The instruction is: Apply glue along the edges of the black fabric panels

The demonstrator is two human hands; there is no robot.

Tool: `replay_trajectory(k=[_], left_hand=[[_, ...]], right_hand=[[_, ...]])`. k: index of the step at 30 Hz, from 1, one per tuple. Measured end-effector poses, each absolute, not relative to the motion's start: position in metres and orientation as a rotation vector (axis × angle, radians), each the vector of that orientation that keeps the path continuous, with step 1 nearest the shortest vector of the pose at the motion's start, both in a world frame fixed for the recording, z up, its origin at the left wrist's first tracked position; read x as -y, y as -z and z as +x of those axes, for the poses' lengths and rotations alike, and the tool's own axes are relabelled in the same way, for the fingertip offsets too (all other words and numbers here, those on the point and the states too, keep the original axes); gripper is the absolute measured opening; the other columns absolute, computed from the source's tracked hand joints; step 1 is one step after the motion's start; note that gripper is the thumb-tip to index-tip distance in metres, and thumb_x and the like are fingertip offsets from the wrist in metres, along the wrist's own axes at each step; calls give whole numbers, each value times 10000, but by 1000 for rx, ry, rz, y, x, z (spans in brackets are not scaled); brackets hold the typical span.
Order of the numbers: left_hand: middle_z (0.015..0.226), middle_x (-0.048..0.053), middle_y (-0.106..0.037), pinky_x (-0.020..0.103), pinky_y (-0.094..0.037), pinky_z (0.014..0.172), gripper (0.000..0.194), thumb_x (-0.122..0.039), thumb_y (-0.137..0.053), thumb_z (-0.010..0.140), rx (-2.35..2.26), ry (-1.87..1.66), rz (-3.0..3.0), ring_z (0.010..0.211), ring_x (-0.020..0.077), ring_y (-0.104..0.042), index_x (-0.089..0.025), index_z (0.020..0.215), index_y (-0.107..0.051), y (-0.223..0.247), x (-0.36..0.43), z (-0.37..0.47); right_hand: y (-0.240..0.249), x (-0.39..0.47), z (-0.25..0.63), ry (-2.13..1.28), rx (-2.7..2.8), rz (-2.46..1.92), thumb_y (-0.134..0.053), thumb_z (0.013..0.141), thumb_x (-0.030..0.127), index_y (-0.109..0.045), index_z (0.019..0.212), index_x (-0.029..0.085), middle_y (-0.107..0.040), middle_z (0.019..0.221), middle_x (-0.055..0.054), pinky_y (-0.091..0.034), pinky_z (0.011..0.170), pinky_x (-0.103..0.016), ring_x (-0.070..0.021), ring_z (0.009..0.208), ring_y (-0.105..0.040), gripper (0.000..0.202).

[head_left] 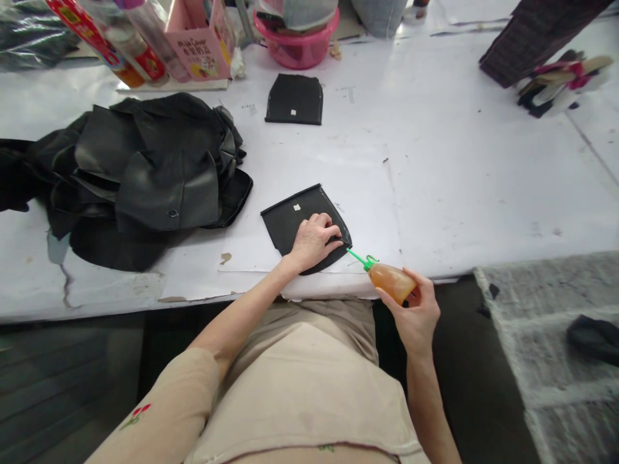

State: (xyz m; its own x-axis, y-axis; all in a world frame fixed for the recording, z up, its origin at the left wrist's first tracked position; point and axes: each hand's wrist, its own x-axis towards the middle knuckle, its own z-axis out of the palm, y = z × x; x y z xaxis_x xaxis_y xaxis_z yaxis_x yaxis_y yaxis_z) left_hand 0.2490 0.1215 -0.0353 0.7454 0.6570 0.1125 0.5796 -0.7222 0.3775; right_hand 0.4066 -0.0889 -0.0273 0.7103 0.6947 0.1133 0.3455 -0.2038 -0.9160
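A black leather-like panel (283, 222) with a small white tag lies near the table's front edge. My left hand (313, 241) presses on it with bent fingers, thumb and fingertips close together at its right edge. In my right hand (418, 309) is a squeeze bottle (391, 280) of amber liquid, tilted, its green nozzle pointing left. The nozzle tip is at the panel's right corner, near my left fingertips; whether it touches cannot be made out. Farther back lies a similar black panel (294, 96), also with a white tag.
A heap of black pieces (159, 167) covers the table's left side. Along the back stand a pink box (200, 45), spray cans (135, 55) and a pink basin (300, 45). A dark upright block (532, 38) and a bundle of small items (563, 80) are at the right rear.
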Motion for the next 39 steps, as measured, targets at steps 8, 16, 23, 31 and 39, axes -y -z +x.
replay_trajectory(k=[8, 16, 23, 31, 39], left_hand=[[1100, 75, -591, 382, -428, 794, 179, -403, -666, 886, -958, -382, 2627, 1020, 259, -529, -251, 972, -704, 39, -121, 249], [1102, 73, -584, 387, -434, 809, 180, -396, -657, 893, -954, -364, 2623, 1022, 259, -527, -251, 988, -705, 39, -122, 250], [1106, 71, -584, 366, -432, 780, 177, -396, -657, 893, -938, -366, 2650, 1012, 251, -528, -251, 985, -701, 40, -124, 250], [1091, 72, -584, 354, -428, 758, 167, -390, -667, 887, -950, -359, 2640, 1007, 251, -528, -254, 980, -694, 39, -124, 251], [1082, 76, -581, 352, -421, 752, 182, -404, -664, 888, -975, -369, 2621, 993, 253, -525, -247, 976, -695, 38, -128, 254]], right_hand=[[41, 82, 406, -318, 876, -1845, -851, 691, 447, -621, 1196, 193, -654, 1174, -106, -588, 895, -443, -274, 1063, -658, 610], [38, 85, 404, -201, 967, -1912, -836, 718, 450, -621, 1207, 208, -648, 1128, -93, -573, 899, -439, -265, 1036, -649, 586], [32, 86, 403, -226, 1012, -1921, -839, 720, 428, -624, 1211, 216, -654, 1131, -91, -581, 880, -430, -267, 1032, -651, 577], [26, 90, 396, -294, 1052, -1910, -849, 710, 408, -619, 1207, 228, -655, 1144, -83, -592, 867, -432, -262, 1024, -656, 576], [21, 91, 387, -325, 1082, -1913, -846, 716, 393, -619, 1197, 231, -659, 1126, -78, -592, 808, -389, -265, 1040, -647, 556]])
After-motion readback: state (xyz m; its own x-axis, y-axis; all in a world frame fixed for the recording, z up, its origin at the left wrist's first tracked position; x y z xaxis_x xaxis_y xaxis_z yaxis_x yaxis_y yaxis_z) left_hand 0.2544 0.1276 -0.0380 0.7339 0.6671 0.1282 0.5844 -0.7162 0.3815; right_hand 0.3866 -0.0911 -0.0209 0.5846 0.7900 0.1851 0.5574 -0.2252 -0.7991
